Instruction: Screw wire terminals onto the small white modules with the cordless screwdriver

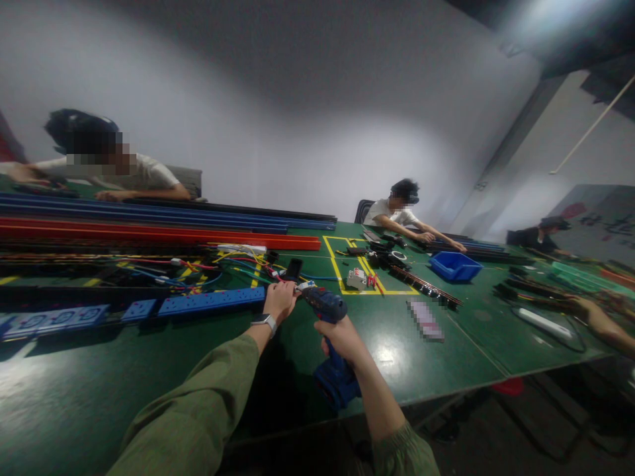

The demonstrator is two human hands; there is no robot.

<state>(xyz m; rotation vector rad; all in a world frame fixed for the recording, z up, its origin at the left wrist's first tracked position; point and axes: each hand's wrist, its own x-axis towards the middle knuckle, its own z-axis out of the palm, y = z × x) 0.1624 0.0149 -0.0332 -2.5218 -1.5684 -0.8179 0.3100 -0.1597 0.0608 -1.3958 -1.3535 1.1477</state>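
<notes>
My right hand (342, 337) is wrapped around the handle of a dark blue cordless drill (327, 304), whose nose points left toward my other hand. My left hand (280, 301), with a watch on the wrist, is closed over the right end of a long blue power strip (213, 301). The exact grip under those fingers is hidden. Just beyond them a black end piece (294, 270) sticks up. A small white part (306, 285) shows between the drill's nose and my left fingers. Loose coloured wires (238, 259) lie behind the strip.
Red (149, 231) and blue rails (198, 213) lie along the back left. Mid-table are a white breaker (356, 279), a blue bin (455, 266), a blurred flat item (425, 320) and a dark strip with copper (426, 287). Co-workers sit across, and another person's hand reaches in at right.
</notes>
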